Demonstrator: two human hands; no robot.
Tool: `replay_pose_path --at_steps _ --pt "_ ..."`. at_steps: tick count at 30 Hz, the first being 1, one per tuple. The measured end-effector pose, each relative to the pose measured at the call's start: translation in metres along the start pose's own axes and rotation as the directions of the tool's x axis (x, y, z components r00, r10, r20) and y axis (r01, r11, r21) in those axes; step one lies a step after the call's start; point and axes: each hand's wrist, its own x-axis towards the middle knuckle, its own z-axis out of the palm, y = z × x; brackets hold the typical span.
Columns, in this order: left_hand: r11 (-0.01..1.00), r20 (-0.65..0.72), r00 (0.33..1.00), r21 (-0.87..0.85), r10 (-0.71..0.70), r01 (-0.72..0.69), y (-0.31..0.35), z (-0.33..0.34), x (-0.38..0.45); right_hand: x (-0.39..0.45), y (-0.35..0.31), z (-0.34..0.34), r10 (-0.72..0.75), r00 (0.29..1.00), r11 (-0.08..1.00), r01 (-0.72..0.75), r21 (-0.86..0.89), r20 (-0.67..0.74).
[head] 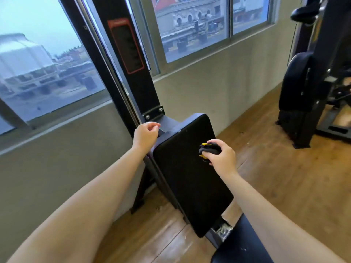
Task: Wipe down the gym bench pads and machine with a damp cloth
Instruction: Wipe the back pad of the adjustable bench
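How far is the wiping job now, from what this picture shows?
No surface shows as finished; wetness cannot be judged. In hand: the right hand grips a bunched dark cloth at the upper part of the back pad. The left hand hangs loosely curled beside the frame. Probably left: the seat pad and frame.

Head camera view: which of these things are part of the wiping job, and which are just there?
Part of the job:
- dark bunched cloth with a yellow edge, gripped by the right hand
- black padded backrest
- black padded seat
- black steel machine upright
- left hand, near the upright's bracket

Just there:
- second black gym machine
- windows
- wooden floor
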Motion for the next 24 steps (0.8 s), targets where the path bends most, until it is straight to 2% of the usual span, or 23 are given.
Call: replay_pose_path --at_steps 2,5,9,12,14,16,19,21,22,23,24 --pt "0.993 0.052 0.998 -0.106 -0.043 0.048 -0.012 0.0 0.024 0.013 -0.004 0.022 -0.054 0.996 0.998 0.052 -0.033 -0.065" --pt "0.948 0.128 0.986 -0.285 -0.111 0.144 -0.024 0.011 0.041 0.025 -0.023 0.065 -0.244 0.969 0.963 0.238 -0.128 -0.037" --pt "0.856 0.145 0.971 -0.461 -0.188 0.235 -0.031 0.02 0.046 0.032 -0.046 0.12 -0.482 0.866 0.825 0.5 -0.262 0.135" --pt "0.813 0.14 0.964 -0.519 -0.224 0.264 -0.034 0.02 0.046 0.033 -0.044 0.128 -0.52 0.809 0.72 0.588 -0.367 0.275" --pt "0.791 0.167 0.958 -0.54 -0.234 0.287 -0.036 0.023 0.047 0.043 -0.04 0.118 -0.52 0.797 0.693 0.604 -0.394 0.309" --pt "0.788 0.167 0.957 -0.543 -0.238 0.291 -0.038 0.026 0.048 0.068 -0.036 0.107 -0.487 0.841 0.722 0.539 -0.435 0.234" --pt "0.824 0.09 0.972 -0.517 -0.218 0.232 -0.041 0.03 0.046 0.114 -0.029 0.085 -0.4 0.917 0.796 0.352 -0.492 0.008" --pt "0.863 0.039 0.981 -0.469 -0.19 0.186 -0.043 0.035 0.047 0.118 -0.031 0.075 -0.341 0.928 0.885 0.265 -0.382 -0.147" --pt "0.878 0.03 0.982 -0.443 -0.184 0.178 -0.044 0.037 0.049 0.108 -0.033 0.077 -0.373 0.911 0.898 0.306 -0.317 -0.175" --pt "0.888 0.035 0.983 -0.425 -0.18 0.177 -0.044 0.038 0.051 0.091 -0.035 0.084 -0.454 0.88 0.872 0.407 -0.271 -0.14" --pt "0.893 0.048 0.984 -0.414 -0.171 0.175 -0.045 0.039 0.053 0.07 -0.036 0.094 -0.549 0.835 0.817 0.525 -0.236 -0.045"
